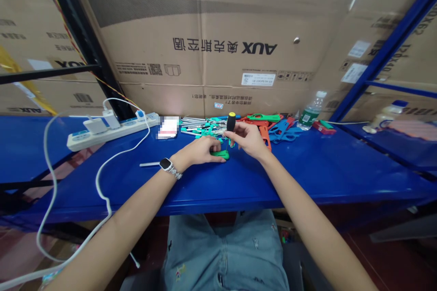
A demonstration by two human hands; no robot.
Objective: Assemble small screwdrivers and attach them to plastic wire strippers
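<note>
My left hand (pixel 204 150) is closed on a green plastic piece (pixel 221 154) and holds it down on the blue table (pixel 191 186). In my right hand (pixel 247 137) is a screwdriver (pixel 231 122) with a black and yellow handle, held upright. Its shaft points down to the right end of the green piece. Whether the tip sits in a screw is too small to tell. A thin metal rod (pixel 149 164) lies left of my left wrist. Behind my hands is a pile of green parts with metal rods (pixel 196 122).
Red plastic parts (pixel 264 131) and blue plastic parts (pixel 283 131) lie behind my right hand. A water bottle (pixel 310 112) stands at the back right, beside a small red box (pixel 323 127). A power strip (pixel 112 132) with white cables lies at left. A large cardboard box (pixel 218 18) rises behind.
</note>
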